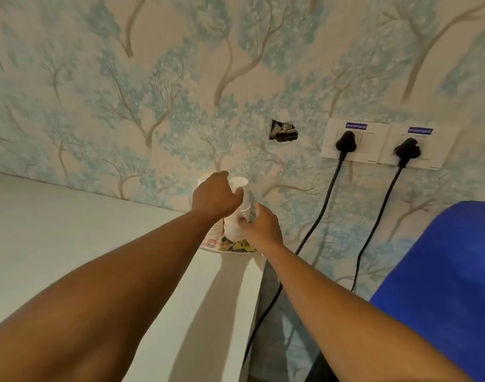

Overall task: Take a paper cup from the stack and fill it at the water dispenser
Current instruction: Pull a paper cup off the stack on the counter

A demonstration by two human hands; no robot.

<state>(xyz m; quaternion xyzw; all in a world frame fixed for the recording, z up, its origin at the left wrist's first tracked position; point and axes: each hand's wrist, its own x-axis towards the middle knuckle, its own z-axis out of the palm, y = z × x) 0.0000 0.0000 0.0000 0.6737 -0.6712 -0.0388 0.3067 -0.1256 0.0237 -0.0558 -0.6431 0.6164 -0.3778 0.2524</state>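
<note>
left hand [215, 195] grips the top of the cup stack [240, 208], right hand [262, 227] clasps its base — first step; next, pull one cup free.

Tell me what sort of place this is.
Probably a pantry corner in a home or small office: stacks of paper cups stand on a white counter against tree-patterned wallpaper, with two black plugs in wall sockets beside them.

The single head view looks forward and slightly down from the person's own position. It faces a papered wall [180, 78] closely, over the corner of a white table [70, 230].
</note>
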